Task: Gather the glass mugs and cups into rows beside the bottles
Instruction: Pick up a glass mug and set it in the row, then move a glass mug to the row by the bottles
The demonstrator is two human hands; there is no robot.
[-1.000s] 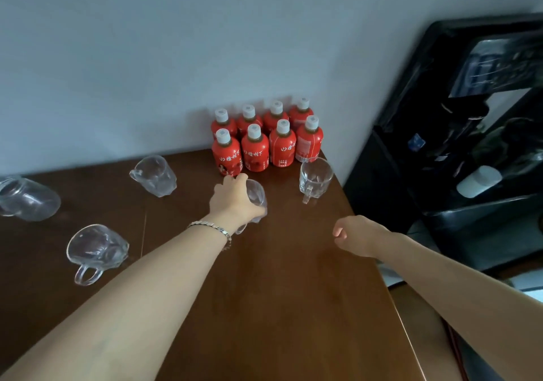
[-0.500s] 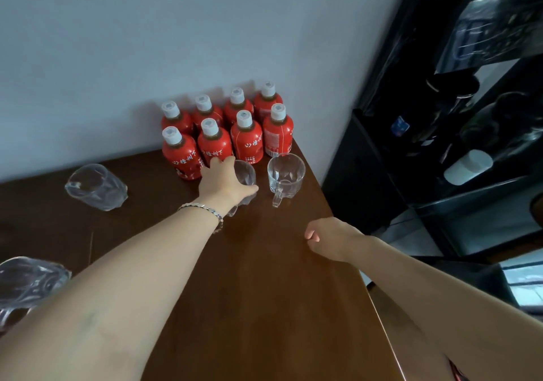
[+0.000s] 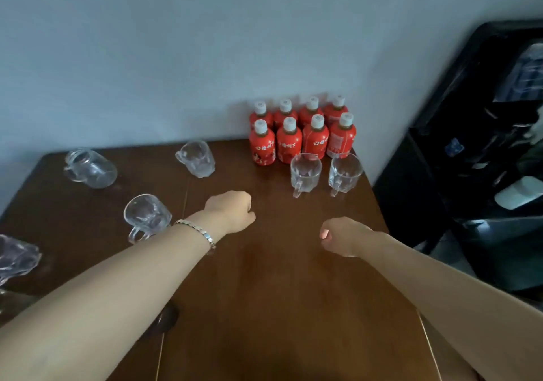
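Several red bottles (image 3: 302,133) with white caps stand in two rows at the table's back right corner. Two glass mugs stand upright side by side just in front of them: one (image 3: 305,173) on the left, one (image 3: 344,172) on the right. More glass mugs lie scattered to the left: one (image 3: 196,158) near the back, one (image 3: 89,167) at the far left back, one (image 3: 146,217) beside my left forearm, and a blurred one (image 3: 16,258) at the left edge. My left hand (image 3: 232,211) hovers over the table with curled fingers, holding nothing. My right hand (image 3: 342,236) is a loose empty fist.
The brown wooden table (image 3: 264,307) ends at a right edge close to the mugs. A black water dispenser (image 3: 482,151) stands right of the table. A pale wall rises behind the bottles.
My left hand set the mug down upright beside the other one in front of the bottles, let go and drew back toward me. The view shifted right to left.
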